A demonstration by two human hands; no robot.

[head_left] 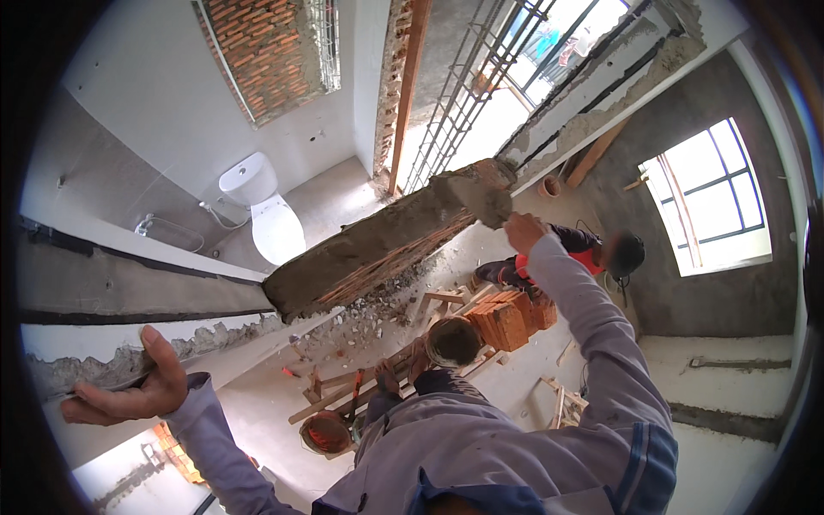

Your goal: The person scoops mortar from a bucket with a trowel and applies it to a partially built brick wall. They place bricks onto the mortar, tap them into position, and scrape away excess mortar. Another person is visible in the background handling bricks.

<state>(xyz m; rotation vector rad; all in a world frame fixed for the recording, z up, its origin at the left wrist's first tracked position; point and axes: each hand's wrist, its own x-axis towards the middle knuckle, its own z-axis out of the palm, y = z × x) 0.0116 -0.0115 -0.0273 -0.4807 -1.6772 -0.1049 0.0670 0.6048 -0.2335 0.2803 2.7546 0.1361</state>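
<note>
My right hand is closed round the handle of a trowel, mostly hidden by the fingers. The trowel's grey blade lies at the far right end of a low brick wall, whose top is coated in wet mortar. Bare brick courses show on the wall's near side. Off to the left, my left hand rests against the ragged, chipped edge of a white wall, its thumb raised and its fingers stretched out. It holds no tool.
Below me stand a bucket of mortar, a second bucket and stacked orange bricks. Rubble lies along the wall's foot. Another person is at the right. Beyond the wall are a toilet and a rebar cage.
</note>
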